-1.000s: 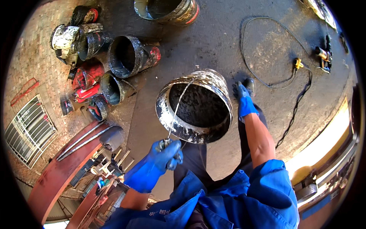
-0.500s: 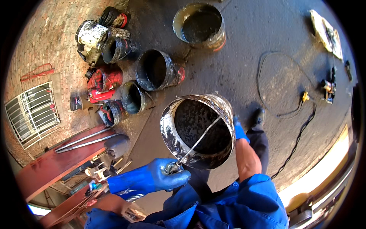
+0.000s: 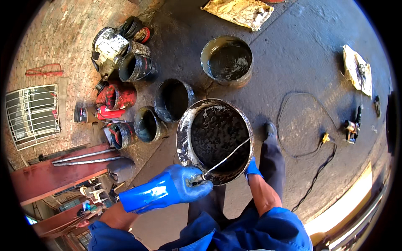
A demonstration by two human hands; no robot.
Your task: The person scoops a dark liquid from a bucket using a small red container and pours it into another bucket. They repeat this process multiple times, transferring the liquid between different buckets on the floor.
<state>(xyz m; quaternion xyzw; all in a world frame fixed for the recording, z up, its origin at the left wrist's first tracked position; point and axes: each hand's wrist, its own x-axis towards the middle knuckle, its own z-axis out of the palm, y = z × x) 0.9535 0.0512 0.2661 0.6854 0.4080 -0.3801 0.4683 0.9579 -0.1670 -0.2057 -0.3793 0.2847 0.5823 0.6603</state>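
A large bucket (image 3: 183,144) smeared black and white is in front of my body, its mouth facing up toward me. Dark, lumpy, wet-looking material (image 3: 220,134) lies inside it. My left hand (image 3: 190,184), in a blue rubber glove, is closed round the grip of the bucket's thin wire handle (image 3: 228,156), which slants across the opening. Against the right lower side of the bucket is my right hand (image 3: 252,168), also gloved in blue. Its fingers are hidden behind the bucket wall.
Beyond the bucket stand a wide tub of dark liquid (image 3: 247,71) and a black bucket (image 3: 159,98). More dirty buckets (image 3: 136,67) crowd the brick wall. A cable loop (image 3: 279,121) and a power tool (image 3: 351,127) lie right. Left is a red steel beam (image 3: 37,175).
The view has tilted farther ahead, bringing a yellowish sack in at the top. The bucket's mouth now faces me more squarely. Both hands have stayed at the bucket.
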